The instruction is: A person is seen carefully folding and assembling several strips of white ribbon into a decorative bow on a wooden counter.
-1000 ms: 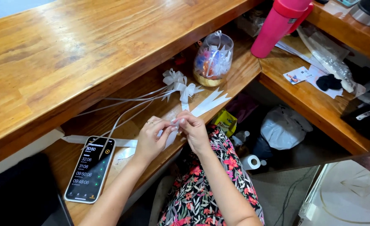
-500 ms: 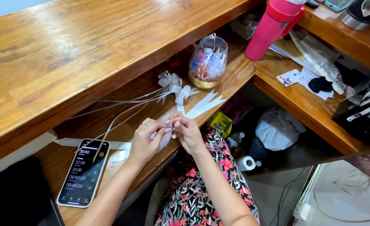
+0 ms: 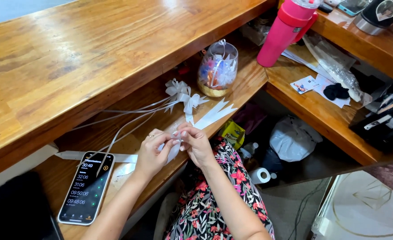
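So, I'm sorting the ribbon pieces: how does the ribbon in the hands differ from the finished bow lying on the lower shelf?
The ribbon strip is pinched between the left hand and right hand, while the bow lies untouched on the shelf. The strip looks flat and short; the bow is gathered into loops. Long thin strands trail from the bow, and I see none on the strip. Both are white ribbon.

It looked like a shop counter. A raised wooden counter [image 3: 72,62] stood above a lower cluttered work shelf [image 3: 321,120].
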